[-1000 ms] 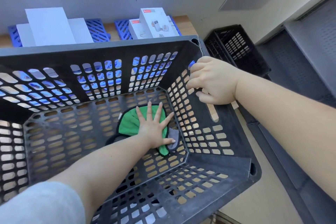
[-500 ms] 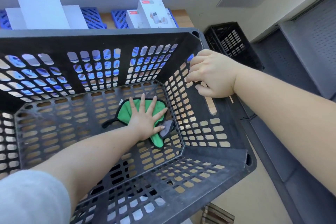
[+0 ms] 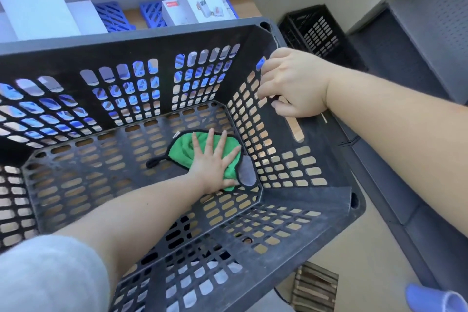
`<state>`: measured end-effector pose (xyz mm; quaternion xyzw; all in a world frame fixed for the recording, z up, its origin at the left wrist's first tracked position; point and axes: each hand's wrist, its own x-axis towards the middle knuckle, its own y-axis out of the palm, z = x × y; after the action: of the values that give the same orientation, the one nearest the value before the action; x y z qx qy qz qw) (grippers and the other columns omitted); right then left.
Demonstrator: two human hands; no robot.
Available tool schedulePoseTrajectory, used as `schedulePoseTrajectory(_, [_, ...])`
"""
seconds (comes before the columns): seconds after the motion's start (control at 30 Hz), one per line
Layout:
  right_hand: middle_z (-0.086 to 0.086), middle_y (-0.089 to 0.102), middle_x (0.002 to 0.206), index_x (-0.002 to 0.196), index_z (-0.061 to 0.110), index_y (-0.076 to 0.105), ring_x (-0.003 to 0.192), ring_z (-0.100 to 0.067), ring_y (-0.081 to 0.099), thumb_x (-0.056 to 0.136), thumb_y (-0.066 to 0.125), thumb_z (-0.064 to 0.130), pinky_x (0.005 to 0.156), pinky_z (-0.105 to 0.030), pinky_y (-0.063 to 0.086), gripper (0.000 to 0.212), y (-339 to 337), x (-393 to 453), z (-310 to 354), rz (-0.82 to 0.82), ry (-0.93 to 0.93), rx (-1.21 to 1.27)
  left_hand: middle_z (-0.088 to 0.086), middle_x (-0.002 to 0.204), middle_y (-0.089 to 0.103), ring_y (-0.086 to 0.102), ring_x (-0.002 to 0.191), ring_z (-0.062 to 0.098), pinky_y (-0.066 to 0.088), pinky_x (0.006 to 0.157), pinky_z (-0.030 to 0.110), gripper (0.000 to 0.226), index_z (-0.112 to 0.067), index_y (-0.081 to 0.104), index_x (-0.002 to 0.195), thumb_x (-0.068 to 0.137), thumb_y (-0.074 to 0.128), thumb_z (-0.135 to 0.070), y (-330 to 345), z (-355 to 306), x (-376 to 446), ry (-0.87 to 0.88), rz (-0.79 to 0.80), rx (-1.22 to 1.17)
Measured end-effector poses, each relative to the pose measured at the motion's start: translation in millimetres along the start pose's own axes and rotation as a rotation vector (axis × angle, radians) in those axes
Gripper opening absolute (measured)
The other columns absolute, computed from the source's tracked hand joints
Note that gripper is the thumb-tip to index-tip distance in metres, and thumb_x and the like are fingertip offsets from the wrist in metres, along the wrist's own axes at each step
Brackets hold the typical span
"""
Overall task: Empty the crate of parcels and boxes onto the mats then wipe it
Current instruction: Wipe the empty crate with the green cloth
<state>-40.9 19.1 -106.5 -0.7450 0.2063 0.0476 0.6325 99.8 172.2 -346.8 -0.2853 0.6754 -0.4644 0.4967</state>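
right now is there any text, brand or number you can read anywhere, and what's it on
None can be read.
Tall white box: a small red label at the top, too blurred to read.
Shorter white box beside it: the same kind of red label, also blurred.
Plain white boxes: no print visible.
Crate and green cloth: no markings visible.

Left hand point(image 3: 212, 164) presses a green cloth point(image 3: 186, 151) flat on the crate point(image 3: 304, 200) floor; right hand point(image 3: 293, 83) grips its wall.
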Motion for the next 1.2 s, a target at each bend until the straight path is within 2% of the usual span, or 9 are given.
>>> schedulePoseTrajectory(0.43, [0.001, 0.071, 0.09, 0.098, 0.017, 0.073, 0.1, -0.025, 0.057, 0.081, 0.031, 0.039, 0.099, -0.041, 0.036, 0.051, -5.5, -1.1, -0.4, 0.059, 0.006, -0.016, 0.001, 0.158, -0.034, -0.033, 0.136, 0.054, -0.014, 0.097, 0.083, 0.062, -0.058, -0.028, 0.14, 0.096, 0.014, -0.069, -5.3, 3.3, -3.3, 0.321, 0.096, 0.089])
schedulePoseTrajectory(0.5, [0.0, 0.071, 0.091, 0.099, 0.017, 0.073, 0.102, -0.025, 0.057, 0.081, 0.029, 0.039, 0.099, -0.042, 0.036, 0.053, -6.1, -0.3, -0.3, 0.066, 0.01, -0.02, -0.002, 0.161, -0.028, -0.035, 0.137, 0.051, -0.014, 0.099, 0.082, 0.053, -0.054, -0.006, 0.147, 0.098, 0.011, -0.065, -11.2, 5.9, -7.6, 0.411, 0.166, 0.063])
schedulePoseTrajectory(0.6, [-0.001, 0.071, 0.09, 0.097, 0.016, 0.073, 0.101, -0.026, 0.057, 0.081, 0.03, 0.038, 0.098, -0.042, 0.037, 0.052, -5.4, -0.6, 0.5, 0.053, 0.009, -0.023, -0.007, 0.164, -0.015, -0.032, 0.14, 0.047, -0.016, 0.103, 0.076, 0.087, -0.028, 0.058, 0.134, 0.091, -0.004, -0.071, -11.1, -2.8, -12.4, 0.484, 0.173, -0.088])
schedulePoseTrajectory(0.67, [-0.001, 0.071, 0.089, 0.096, 0.016, 0.073, 0.1, -0.026, 0.057, 0.08, 0.03, 0.037, 0.098, -0.042, 0.036, 0.051, -4.8, -0.9, 0.2, 0.048, 0.012, -0.014, -0.01, 0.165, -0.009, -0.027, 0.144, 0.041, -0.02, 0.106, 0.072, 0.1, -0.023, 0.064, 0.125, 0.084, -0.011, -0.076, -12.4, -14.3, -18.2, 0.498, 0.158, -0.274])
schedulePoseTrajectory(0.87, [-0.001, 0.071, 0.089, 0.095, 0.016, 0.073, 0.099, -0.026, 0.057, 0.078, 0.027, 0.038, 0.1, -0.041, 0.034, 0.054, -4.0, -0.6, 2.1, 0.065, 0.027, -0.025, 0.007, 0.166, 0.003, -0.012, 0.151, 0.036, -0.007, 0.118, 0.063, 0.06, -0.029, 0.019, 0.157, 0.103, 0.03, -0.051, -19.8, -29.9, -26.9, 0.226, -0.157, -0.491])
schedulePoseTrajectory(0.97, [0.0, 0.071, 0.091, 0.097, 0.018, 0.073, 0.1, -0.024, 0.056, 0.078, 0.025, 0.04, 0.101, -0.04, 0.033, 0.056, -7.5, -0.1, 3.0, 0.098, 0.039, -0.031, 0.006, 0.166, 0.009, 0.0, 0.15, 0.043, -0.004, 0.114, 0.07, 0.057, -0.034, 0.017, 0.156, 0.102, 0.028, -0.05, -2.9, -24.3, -29.1, 0.509, -0.378, -0.235])
schedulePoseTrajectory(1.03, [0.001, 0.071, 0.093, 0.098, 0.019, 0.073, 0.102, -0.024, 0.056, 0.079, 0.024, 0.041, 0.102, -0.04, 0.033, 0.057, -8.1, -0.2, 3.8, 0.116, 0.045, -0.035, 0.005, 0.165, -0.009, -0.013, 0.147, 0.045, -0.013, 0.108, 0.074, 0.061, -0.044, 0.003, 0.155, 0.1, 0.022, -0.061, 5.7, -17.9, -27.0, 0.609, -0.271, -0.027])
schedulePoseTrajectory(1.1, [0.0, 0.071, 0.093, 0.098, 0.018, 0.073, 0.102, -0.024, 0.056, 0.079, 0.024, 0.041, 0.102, -0.04, 0.034, 0.057, -8.2, -0.9, 3.6, 0.116, 0.044, -0.034, 0.009, 0.159, -0.031, -0.033, 0.138, 0.05, -0.018, 0.104, 0.076, 0.072, -0.05, -0.021, 0.149, 0.092, 0.016, -0.075, 12.0, -16.8, -20.0, 0.421, -0.047, 0.023])
schedulePoseTrajectory(1.2, [-0.001, 0.071, 0.091, 0.096, 0.016, 0.073, 0.101, -0.026, 0.056, 0.079, 0.026, 0.038, 0.101, -0.042, 0.035, 0.055, -7.6, -1.2, 3.7, 0.1, 0.042, -0.025, 0.02, 0.157, -0.03, -0.034, 0.136, 0.054, -0.012, 0.104, 0.077, 0.093, -0.04, -0.029, 0.149, 0.081, 0.014, -0.088, 9.1, -28.8, -10.3, 0.151, 0.007, 0.02])
